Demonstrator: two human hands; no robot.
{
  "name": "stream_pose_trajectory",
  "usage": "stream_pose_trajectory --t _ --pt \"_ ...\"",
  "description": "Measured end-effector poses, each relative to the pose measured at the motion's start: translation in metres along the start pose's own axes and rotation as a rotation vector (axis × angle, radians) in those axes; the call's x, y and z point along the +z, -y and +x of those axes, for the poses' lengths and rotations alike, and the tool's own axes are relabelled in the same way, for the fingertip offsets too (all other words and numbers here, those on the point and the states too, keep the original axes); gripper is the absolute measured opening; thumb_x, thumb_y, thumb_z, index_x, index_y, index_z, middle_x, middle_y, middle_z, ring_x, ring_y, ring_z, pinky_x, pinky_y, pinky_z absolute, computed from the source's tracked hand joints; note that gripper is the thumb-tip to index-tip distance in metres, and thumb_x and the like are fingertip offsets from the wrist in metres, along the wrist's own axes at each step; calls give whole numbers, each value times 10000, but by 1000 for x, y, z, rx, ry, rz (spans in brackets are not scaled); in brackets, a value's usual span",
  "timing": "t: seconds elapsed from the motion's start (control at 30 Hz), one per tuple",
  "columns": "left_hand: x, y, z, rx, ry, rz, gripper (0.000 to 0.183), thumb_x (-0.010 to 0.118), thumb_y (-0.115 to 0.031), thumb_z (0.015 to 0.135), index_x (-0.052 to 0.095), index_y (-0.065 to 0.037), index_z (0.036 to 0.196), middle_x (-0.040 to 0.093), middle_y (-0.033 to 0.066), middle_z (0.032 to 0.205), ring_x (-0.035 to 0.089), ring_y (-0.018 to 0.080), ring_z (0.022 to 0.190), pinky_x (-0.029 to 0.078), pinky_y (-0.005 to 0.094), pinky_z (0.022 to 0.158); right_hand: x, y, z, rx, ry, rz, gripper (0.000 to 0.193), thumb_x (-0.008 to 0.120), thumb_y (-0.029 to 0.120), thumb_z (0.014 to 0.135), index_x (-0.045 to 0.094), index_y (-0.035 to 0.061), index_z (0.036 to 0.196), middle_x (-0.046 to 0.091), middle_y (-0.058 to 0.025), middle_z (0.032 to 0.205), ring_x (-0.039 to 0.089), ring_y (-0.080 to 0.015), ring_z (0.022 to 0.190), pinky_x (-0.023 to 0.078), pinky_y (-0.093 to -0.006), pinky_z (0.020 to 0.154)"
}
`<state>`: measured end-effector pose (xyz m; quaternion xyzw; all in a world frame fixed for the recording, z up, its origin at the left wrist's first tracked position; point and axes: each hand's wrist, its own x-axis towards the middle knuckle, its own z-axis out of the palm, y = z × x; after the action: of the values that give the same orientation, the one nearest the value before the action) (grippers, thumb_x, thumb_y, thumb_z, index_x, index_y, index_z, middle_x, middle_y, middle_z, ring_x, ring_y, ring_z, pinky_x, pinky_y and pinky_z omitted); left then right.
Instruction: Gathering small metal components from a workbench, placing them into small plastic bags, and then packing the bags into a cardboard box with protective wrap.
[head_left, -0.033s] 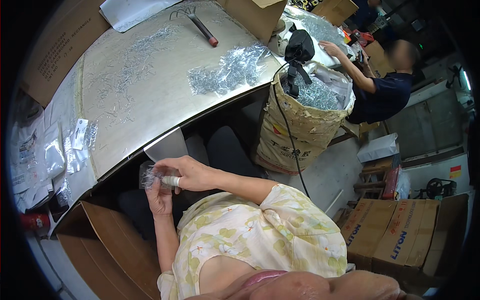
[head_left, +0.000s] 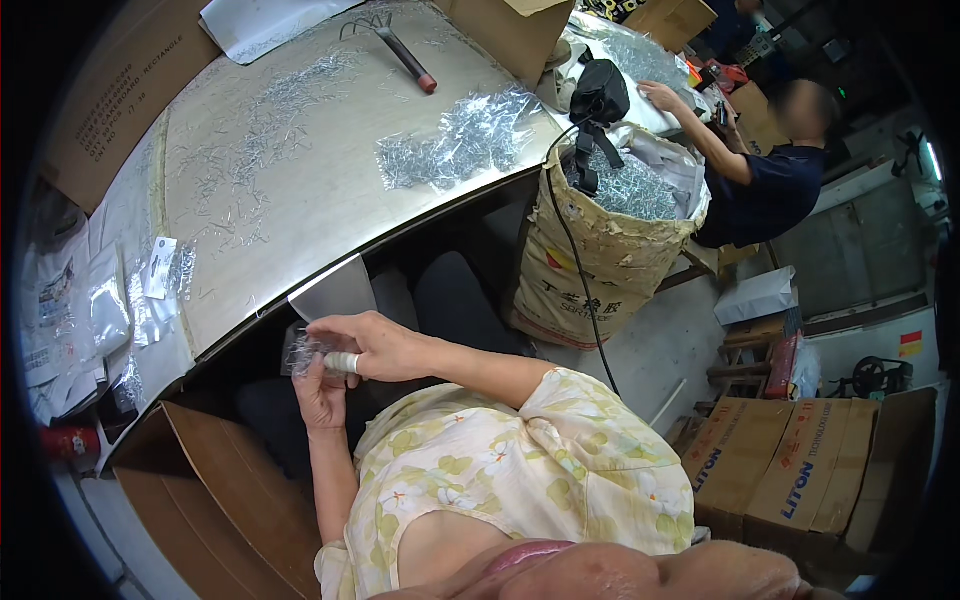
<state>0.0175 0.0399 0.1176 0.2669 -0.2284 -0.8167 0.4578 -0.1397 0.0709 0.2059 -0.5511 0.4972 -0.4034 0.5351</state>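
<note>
I'm watching the left hand (head_left: pixel 322 402) and right hand (head_left: pixel 392 348) pinching a clear bag (head_left: pixel 289 352) of wire pins (head_left: pixel 302 350) between them, just off the worktable's (head_left: pixel 320 190) near edge, probably keeping the contents from spilling.

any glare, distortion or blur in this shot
Head view: pale sheen across the tabletop, its near edge bowed; head view: black fisheye rim, corners lost; head view: the clear bag at the left hand is too indistinct for fine detail.
</note>
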Motion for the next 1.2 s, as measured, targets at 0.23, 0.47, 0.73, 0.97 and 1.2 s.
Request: stream_pose_trajectory --t 0.23,0.47,0.73,0.97,1.2 --pt "-11 -11 3 -64 216 -76 358 582 -227 934 522 -28 1227 634 134 1036 638 210 746 522 300 559 2 4 7 62 115 148 504 600 88 868 448 -50 1328 627 -187 1157 655 -250 888 560 -302 597" --pt "-31 -5 12 -64 163 -113 372 574 -225 950 519 -24 1258 592 139 1223 581 262 1117 479 401 959 14 0 18 -125 95 -17 484 602 111 884 460 -32 1324 638 -161 1097 647 -198 695 534 -282 531" --pt "-37 -20 16 27 109 -297 284 552 -255 968 604 -41 1147 607 167 1229 576 280 1126 466 405 972 5 4 16 18 92 228 446 617 71 858 511 -1 1285 652 -148 1061 643 -183 668 533 -292 550" --pt "-47 -15 20 -25 187 -247 334 530 -285 980 636 3 1112 561 194 1300 530 324 1207 390 465 1067 10 -10 18 -304 -159 -366 306 654 61 806 586 1 1099 635 -128 953 658 -250 722 526 -338 646" --pt "-24 -10 9 44 209 -15 430 402 -277 1028 422 -37 1383 342 192 1497 360 316 1369 291 434 1138 15 -34 34 -208 -220 -457 215 687 183 766 664 2 880 654 -156 839 658 -291 724 507 -393 639"
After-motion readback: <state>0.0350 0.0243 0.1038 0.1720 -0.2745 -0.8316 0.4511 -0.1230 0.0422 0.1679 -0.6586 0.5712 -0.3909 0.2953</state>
